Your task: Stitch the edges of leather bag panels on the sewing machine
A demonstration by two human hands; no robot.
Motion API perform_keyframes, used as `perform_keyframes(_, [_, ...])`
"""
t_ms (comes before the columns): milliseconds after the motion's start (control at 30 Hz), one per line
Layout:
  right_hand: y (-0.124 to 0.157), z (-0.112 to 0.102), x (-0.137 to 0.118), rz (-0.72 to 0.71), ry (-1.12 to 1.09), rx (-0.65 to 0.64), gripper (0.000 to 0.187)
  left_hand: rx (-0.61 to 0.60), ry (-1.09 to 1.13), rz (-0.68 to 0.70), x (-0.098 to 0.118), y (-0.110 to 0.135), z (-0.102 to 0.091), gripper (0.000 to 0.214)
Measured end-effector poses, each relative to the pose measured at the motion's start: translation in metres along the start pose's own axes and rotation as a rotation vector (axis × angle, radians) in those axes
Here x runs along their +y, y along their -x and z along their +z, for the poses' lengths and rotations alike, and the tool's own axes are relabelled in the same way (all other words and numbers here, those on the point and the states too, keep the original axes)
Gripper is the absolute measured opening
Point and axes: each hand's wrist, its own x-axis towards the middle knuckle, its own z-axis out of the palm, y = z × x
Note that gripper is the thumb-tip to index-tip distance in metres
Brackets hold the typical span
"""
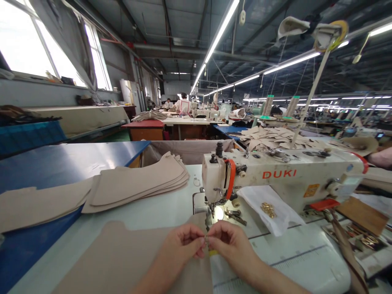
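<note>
My left hand (183, 245) and my right hand (231, 244) meet fingertip to fingertip just in front of the needle of a white DUKI sewing machine (284, 179). Both are closed in a pinch on a tiny metal piece (206, 239) at the edge of a beige cut fabric panel (122, 261) that lies flat under my left forearm. The piece is too small to name. The needle area (211, 208) is lit by a small lamp.
A stack of beige cut panels (137, 183) lies on the left of the table, partly over a blue table (61, 163). A white sheet with small gold fittings (268, 209) sits under the machine arm. Other workers and sewing tables stand far behind.
</note>
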Motion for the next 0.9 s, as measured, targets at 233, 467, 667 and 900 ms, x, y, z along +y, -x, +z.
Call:
perform_keyframes(233, [-0.016,0.002,-0.001,0.218,-0.226,-0.08,0.035,-0.037,0.072,-0.02,-0.001,-0.003,-0.005,0.039])
perform_keyframes(467, [-0.015,0.003,0.001,0.211,-0.371,-0.031,0.034,-0.019,0.27,-0.14,-0.005,-0.004,-0.004,0.045])
perform_keyframes(667, [-0.014,0.004,0.004,0.189,-0.323,-0.086,0.036,-0.042,0.152,-0.125,-0.003,-0.006,-0.002,0.032])
perform_keyframes(900, [-0.001,0.003,0.014,-0.075,0.055,-0.171,0.019,-0.007,-0.154,-0.003,-0.008,-0.005,-0.004,0.007])
